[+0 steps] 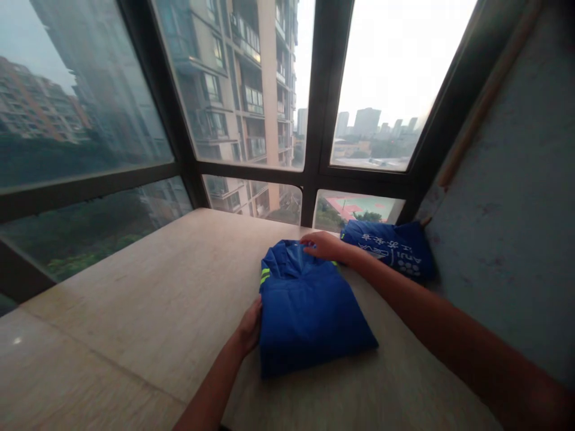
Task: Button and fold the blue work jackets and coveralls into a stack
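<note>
A folded blue jacket (309, 317) lies on the pale stone-like surface, its collar end toward the windows and a yellow-green stripe at its left side. My left hand (250, 326) is at the jacket's left edge, closed on it, with the fingertips partly hidden by the cloth. Over the right part of the collar reaches my right hand (324, 245). Its fingers are extended and slightly bent, with the thumb a little apart, touching or just above the fabric.
A second folded blue garment (404, 239) with white printed lettering lies behind my right forearm, against the grey wall (507, 239). Dark-framed windows (309, 173) border the pale ledge (148, 299) at the back and left. Tall buildings stand outside.
</note>
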`<state>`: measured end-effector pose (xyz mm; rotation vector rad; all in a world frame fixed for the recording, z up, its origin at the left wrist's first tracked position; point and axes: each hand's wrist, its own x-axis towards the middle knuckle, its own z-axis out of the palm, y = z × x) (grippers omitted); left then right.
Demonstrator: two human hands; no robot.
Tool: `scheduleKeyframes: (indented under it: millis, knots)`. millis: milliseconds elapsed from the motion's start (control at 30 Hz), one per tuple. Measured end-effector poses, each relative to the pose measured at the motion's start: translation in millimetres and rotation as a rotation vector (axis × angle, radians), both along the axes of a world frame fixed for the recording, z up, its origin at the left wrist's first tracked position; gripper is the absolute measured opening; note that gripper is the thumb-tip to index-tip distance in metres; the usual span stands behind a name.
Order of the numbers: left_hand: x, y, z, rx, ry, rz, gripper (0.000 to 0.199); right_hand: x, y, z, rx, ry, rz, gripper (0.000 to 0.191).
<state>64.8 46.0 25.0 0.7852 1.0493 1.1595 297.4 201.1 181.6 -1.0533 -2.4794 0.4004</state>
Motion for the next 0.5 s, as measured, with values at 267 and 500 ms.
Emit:
scheduleKeyframes:
  millis: [267,500]
  knots:
    - [8.4,-20.2,-6.8,-0.206,0.054,0.143,0.062,79.7,-54.9,-152.1,-0.215,0.19,-0.554,0.051]
    - [21.6,-24.2,-8.4,-0.086,0.184,0.29,0.063,86.8,-60.2,-181.9,-0.326,0.362,-0.685,0.058]
